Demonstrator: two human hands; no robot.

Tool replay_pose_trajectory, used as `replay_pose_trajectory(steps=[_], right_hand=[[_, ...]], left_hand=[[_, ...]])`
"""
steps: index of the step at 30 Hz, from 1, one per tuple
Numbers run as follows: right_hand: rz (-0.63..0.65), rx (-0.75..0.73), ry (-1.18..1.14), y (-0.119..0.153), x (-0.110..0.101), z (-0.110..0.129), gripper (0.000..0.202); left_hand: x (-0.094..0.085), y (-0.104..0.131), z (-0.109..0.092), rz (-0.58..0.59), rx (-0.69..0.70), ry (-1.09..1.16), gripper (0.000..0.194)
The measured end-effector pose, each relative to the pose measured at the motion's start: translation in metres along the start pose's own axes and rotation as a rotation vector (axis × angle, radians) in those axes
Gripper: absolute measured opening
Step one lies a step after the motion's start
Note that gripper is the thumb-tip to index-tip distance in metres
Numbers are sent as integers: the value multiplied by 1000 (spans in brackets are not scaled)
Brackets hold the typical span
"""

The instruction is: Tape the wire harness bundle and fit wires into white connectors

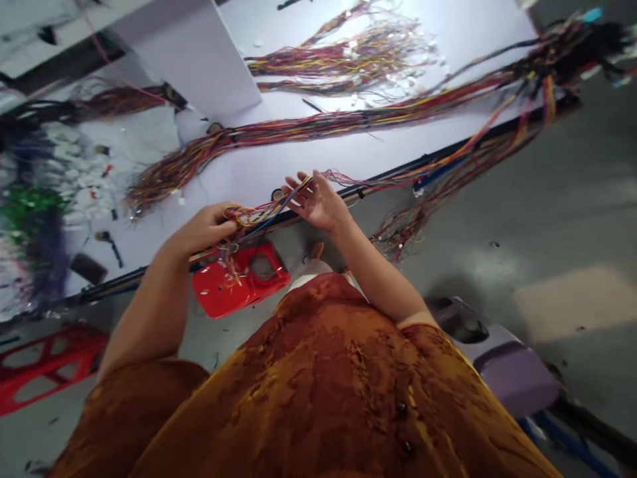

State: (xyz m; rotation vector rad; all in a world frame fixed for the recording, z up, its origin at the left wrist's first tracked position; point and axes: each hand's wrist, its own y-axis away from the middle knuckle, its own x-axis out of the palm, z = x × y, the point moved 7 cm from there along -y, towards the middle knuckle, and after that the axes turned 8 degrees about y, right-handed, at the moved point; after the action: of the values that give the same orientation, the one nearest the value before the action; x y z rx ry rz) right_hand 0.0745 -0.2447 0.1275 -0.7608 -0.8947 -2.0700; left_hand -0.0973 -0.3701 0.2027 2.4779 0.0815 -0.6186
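My left hand is closed around a thin bundle of coloured wires at the table's front edge. Short wire ends with small tips dangle below that hand. To the right, my right hand has its palm turned up, with the same wires running across its loosely curled, spaced fingers and under the thumb. Past this hand the strands continue rightward along the edge. Behind both hands, a long tied wire harness lies across the white table, its loose ends fanned out at the left.
More wire bundles lie at the back. White connectors and green wires cover the table's left. A tape roll sits near the edge. Below are a red plastic stool and a purple-grey chair. Wires hang off the edge.
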Motion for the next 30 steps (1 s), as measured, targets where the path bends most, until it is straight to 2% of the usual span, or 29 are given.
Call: replay_pose_trajectory(steps=[2,4,5,7,10,14,16,20,23,25,27,30], right_hand=[[43,62,-53,-25,21,-16,26],[95,145,-52,-43,45,-39,20],[120,185,-27,-49,56,-51,19],[157,241,70,-60,73,-77,22],[166,257,294,-79,82,-107,28],[90,252,484,-101,73,-124,27],[23,296,439,-103,67,-126,26],[-56,502,216,-87,61,-135,20],[40,516,102,-68,66,-142,13],[136,511,103,-52,69,-153,16],[225,546,144,-32,72,-170,22],[325,594,194,1,77,-197,32]], left_hand=[[-42,14,27,-108,-9,25,35],[-70,23,51,-248,17,76,36],[-77,26,63,-305,20,114,38],[-81,26,85,-351,-20,230,42],[-76,22,113,-302,-157,428,42],[-60,16,127,-22,-214,624,46],[-53,14,132,39,-208,626,48],[-36,14,143,-121,-166,622,39],[-13,33,155,-263,-176,686,41],[-2,59,168,-385,-219,677,42],[8,92,180,-440,-252,600,45],[10,146,195,-486,-285,284,39]])
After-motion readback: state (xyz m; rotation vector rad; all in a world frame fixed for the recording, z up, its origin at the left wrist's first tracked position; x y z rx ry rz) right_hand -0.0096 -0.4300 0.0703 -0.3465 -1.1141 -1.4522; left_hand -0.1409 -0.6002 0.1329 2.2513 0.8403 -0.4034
